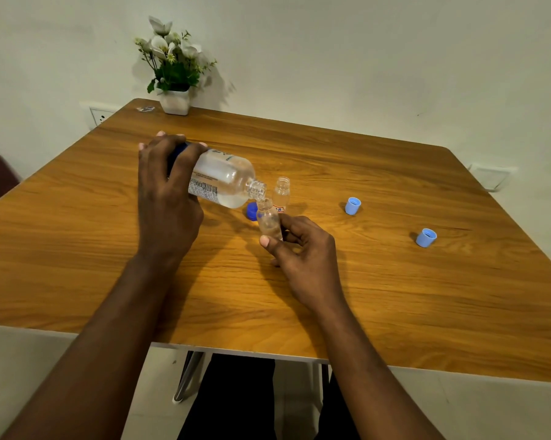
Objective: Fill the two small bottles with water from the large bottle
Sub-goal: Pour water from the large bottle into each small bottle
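Water is ready to pass between two mouths here. My left hand (169, 198) wraps the large bottle (223, 181), tipped nearly flat so its open neck meets the mouth of a small bottle (269, 220). My right hand (302, 249) pinches that bottle, leaning it toward the spout, I judge to catch the stream. The second small bottle (281, 194) stands open just behind, on the bench (394, 296). Its label shows a "B"; the large bottle's print is unreadable. Three blue caps lie aside.
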